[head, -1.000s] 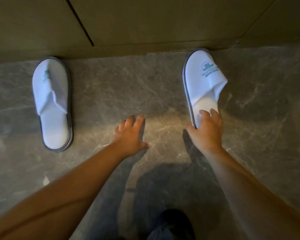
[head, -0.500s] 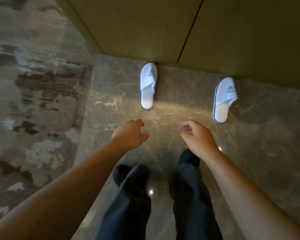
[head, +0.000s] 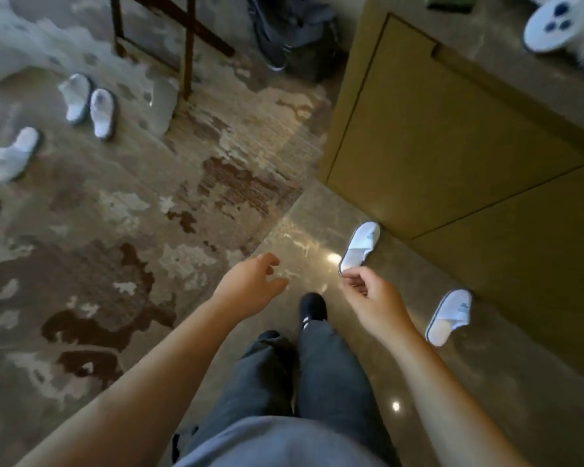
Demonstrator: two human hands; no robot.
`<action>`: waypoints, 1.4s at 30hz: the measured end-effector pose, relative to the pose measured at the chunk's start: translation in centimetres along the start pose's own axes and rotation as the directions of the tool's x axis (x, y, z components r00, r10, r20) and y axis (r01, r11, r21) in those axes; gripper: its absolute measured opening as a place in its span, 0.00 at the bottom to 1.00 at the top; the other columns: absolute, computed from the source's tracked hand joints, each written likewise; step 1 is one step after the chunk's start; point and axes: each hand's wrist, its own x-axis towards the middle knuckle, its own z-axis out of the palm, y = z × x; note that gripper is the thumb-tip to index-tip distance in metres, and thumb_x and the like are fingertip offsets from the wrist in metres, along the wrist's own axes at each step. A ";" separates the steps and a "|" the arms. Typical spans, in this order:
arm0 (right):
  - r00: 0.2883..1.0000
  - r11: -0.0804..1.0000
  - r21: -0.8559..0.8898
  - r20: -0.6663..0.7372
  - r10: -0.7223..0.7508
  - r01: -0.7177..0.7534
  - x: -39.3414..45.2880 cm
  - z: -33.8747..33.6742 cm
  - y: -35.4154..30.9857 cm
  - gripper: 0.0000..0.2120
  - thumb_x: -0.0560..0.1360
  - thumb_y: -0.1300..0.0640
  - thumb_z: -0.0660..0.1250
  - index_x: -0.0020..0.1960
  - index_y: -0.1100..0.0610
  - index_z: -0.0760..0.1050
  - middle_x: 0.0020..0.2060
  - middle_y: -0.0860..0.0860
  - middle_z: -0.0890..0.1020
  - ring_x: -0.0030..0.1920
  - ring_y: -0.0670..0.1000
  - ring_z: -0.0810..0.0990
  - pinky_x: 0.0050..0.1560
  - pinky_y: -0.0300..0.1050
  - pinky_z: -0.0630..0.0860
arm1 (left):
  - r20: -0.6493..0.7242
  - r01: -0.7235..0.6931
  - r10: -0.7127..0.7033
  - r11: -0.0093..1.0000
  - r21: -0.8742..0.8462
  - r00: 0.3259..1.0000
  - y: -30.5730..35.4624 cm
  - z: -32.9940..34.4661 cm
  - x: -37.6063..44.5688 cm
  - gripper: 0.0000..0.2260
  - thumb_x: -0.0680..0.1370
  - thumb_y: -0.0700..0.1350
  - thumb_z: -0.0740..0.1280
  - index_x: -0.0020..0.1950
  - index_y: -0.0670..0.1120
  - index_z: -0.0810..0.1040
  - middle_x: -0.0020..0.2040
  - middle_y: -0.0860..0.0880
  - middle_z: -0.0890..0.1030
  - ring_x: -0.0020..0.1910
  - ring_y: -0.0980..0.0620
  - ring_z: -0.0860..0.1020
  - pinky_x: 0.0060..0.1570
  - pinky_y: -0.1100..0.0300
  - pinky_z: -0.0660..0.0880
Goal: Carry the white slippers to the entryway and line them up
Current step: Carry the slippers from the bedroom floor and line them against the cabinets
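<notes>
Head view: right hand (head: 373, 303) fingers (head: 351, 276) empty, near slipper (head: 359, 248) heel.

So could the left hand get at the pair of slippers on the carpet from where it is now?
Probably not. The left hand hangs empty over the stone floor's edge, and that pair lies far across the carpet. Nothing blocks the way; walking closer would fix it.
</notes>
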 end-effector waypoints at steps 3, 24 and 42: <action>0.997 0.999 -0.033 0.061 -0.040 0.042 2.7 0.6 -2.3 0.10 0.73 0.59 0.64 0.54 0.59 0.75 0.45 0.50 0.77 0.48 0.48 0.75 0.50 0.40 0.68 | -0.097 0.090 -0.098 0.992 -0.092 0.990 -1.1 -2.1 0.4 0.20 0.74 0.51 0.64 0.64 0.47 0.69 0.60 0.47 0.76 0.56 0.49 0.75 0.49 0.61 0.67; 0.648 0.727 -0.142 0.589 -0.483 0.672 24.4 24.3 -38.1 0.11 0.74 0.55 0.63 0.56 0.53 0.72 0.39 0.39 0.73 0.41 0.37 0.72 0.36 0.27 0.65 | -0.343 0.228 -0.715 0.572 -0.788 0.609 -24.3 -24.7 5.1 0.17 0.75 0.46 0.64 0.62 0.45 0.70 0.53 0.46 0.78 0.47 0.52 0.75 0.43 0.59 0.73; 0.581 0.690 -0.218 0.735 -0.349 0.690 43.9 47.0 -63.5 0.11 0.74 0.56 0.62 0.56 0.58 0.74 0.44 0.49 0.76 0.48 0.48 0.74 0.48 0.41 0.67 | -0.410 0.223 -0.796 0.542 -0.810 0.445 -44.4 -55.0 18.4 0.14 0.74 0.47 0.65 0.58 0.45 0.74 0.52 0.47 0.79 0.47 0.51 0.75 0.47 0.59 0.69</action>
